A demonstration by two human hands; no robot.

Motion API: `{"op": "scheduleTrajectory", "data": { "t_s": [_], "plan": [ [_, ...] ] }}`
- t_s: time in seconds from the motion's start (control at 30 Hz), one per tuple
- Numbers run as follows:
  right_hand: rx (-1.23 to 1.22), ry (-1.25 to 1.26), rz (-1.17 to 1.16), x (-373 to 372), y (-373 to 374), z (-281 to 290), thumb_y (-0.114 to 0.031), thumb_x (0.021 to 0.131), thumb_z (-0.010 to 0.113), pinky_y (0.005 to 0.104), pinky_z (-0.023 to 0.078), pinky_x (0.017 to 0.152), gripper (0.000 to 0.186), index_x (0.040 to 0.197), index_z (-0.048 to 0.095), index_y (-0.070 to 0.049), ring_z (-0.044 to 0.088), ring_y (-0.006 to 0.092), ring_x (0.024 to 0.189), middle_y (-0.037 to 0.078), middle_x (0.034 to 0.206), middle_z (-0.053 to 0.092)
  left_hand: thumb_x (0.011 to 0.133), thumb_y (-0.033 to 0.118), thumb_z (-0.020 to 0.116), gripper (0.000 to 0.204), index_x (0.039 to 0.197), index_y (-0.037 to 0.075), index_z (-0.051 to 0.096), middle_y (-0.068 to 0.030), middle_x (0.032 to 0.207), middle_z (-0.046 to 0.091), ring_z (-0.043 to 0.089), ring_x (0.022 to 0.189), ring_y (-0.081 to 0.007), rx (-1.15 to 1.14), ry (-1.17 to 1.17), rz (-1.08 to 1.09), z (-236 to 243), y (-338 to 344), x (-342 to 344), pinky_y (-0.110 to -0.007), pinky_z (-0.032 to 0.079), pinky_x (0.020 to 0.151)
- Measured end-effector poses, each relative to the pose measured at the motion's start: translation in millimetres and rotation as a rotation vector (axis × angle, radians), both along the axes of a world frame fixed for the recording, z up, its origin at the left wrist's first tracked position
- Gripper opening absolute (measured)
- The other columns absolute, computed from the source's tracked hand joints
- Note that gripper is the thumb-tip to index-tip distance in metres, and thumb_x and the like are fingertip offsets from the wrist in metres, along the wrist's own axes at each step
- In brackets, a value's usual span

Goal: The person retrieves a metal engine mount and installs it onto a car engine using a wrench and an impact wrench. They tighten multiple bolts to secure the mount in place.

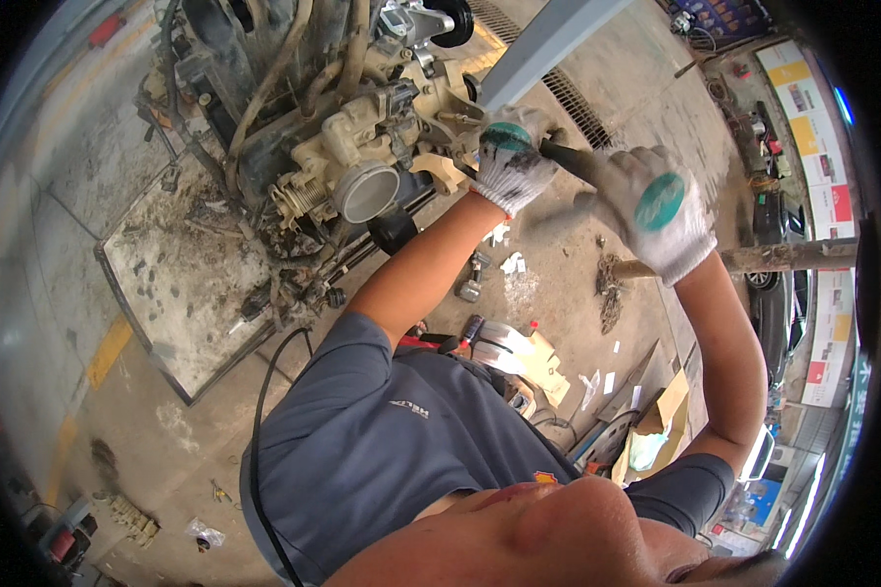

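Observation:
Both my hands wear white knit gloves with a teal patch on the back. My left hand [512,164] is closed around the front end of a dark tool handle [570,160], right beside the cream and black engine [352,147]. My right hand [658,210] grips the same handle farther back and looks motion-blurred. The tool's tip is hidden behind my left glove, close to the engine's side. A round grey intake opening [367,191] faces me on the engine. The engine stands on a dirty metal plate [181,293] on the concrete floor.
A grey beam [548,39] crosses above the hands, with a floor drain grate [573,98] behind it. A rusty pipe [778,256] and a chain [612,289] lie to the right. Cardboard pieces [538,357], small tools [472,284] and a black cable [264,391] lie on the floor.

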State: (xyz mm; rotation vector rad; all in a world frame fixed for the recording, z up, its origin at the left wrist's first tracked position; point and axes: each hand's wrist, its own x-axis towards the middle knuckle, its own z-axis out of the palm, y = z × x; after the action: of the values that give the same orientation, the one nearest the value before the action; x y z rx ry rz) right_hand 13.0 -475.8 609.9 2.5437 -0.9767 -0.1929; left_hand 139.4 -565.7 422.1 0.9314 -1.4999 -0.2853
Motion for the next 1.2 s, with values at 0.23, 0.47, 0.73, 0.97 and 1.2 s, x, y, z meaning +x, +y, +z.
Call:
{"op": "scheduleTrajectory", "data": {
  "t_s": [0.23, 0.47, 0.73, 0.97, 1.2],
  "plan": [
    [0.755, -0.99, -0.898, -7.3, -28.6, -4.2, -0.05, 0.109, 0.051, 0.0313, 0.05, 0.054, 0.056, 0.116, 0.071, 0.002, 0.063, 0.0163, 0.055, 0.007, 0.067, 0.065, 0.085, 0.022, 0.076, 0.014, 0.082, 0.008, 0.073, -0.0178, 0.079, 0.071, 0.069, 0.08, -0.0401, 0.038, 0.022, -0.043, -9.4, -4.6, -3.8, -0.051, 0.051, 0.072],
    [-0.166, 0.06, 0.227, -9.6, -21.9, -4.5, -0.033, 0.09, 0.077, 0.0457, 0.056, 0.083, 0.04, 0.123, 0.07, -0.011, 0.071, 0.0375, 0.087, 0.012, 0.097, 0.074, 0.08, 0.025, 0.08, 0.019, 0.086, 0.007, 0.077, -0.0143, 0.088, 0.077, 0.072, 0.087, -0.037, 0.063, 0.112, -0.006, -8.1, -1.2, -2.1, -0.049, 0.052, 0.083],
    [-0.055, -0.198, 0.191, -6.0, -27.8, -3.4, -0.056, 0.108, 0.053, 0.038, 0.055, 0.071, 0.055, 0.105, 0.072, -0.005, 0.067, 0.0205, 0.068, 0.007, 0.071, 0.064, 0.08, 0.025, 0.083, 0.021, 0.087, 0.008, 0.074, -0.0176, 0.081, 0.072, 0.07, 0.078, -0.0401, 0.102, -0.005, -0.085, -8.4, -0.5, -1.2, -0.052, 0.052, 0.071],
    [0.479, -0.73, -0.864, 5.0, -21.6, -8.9, -0.038, 0.108, 0.057, 0.0408, 0.058, 0.069, 0.034, 0.115, 0.068, -0.007, 0.074, 0.028, 0.078, 0.011, 0.082, 0.074, 0.078, 0.024, 0.082, 0.019, 0.081, 0.008, 0.071, -0.016, 0.076, 0.072, 0.07, 0.075, -0.0384, -0.036, -0.08, 0.028, 2.2, 5.4, 3.9, -0.05, 0.053, 0.07],
    [-0.251, 0.095, 0.211, -14.6, -29.9, -9.2, -0.036, 0.102, 0.063, 0.0429, 0.057, 0.069, 0.028, 0.12, 0.065, -0.013, 0.073, 0.0278, 0.073, 0.01, 0.077, 0.07, 0.08, 0.029, 0.083, 0.025, 0.091, 0.009, 0.074, -0.018, 0.085, 0.073, 0.07, 0.086, -0.0393, 0.059, -0.012, -0.071, -9.9, -0.3, -0.8, -0.051, 0.053, 0.077]
  ]
}}
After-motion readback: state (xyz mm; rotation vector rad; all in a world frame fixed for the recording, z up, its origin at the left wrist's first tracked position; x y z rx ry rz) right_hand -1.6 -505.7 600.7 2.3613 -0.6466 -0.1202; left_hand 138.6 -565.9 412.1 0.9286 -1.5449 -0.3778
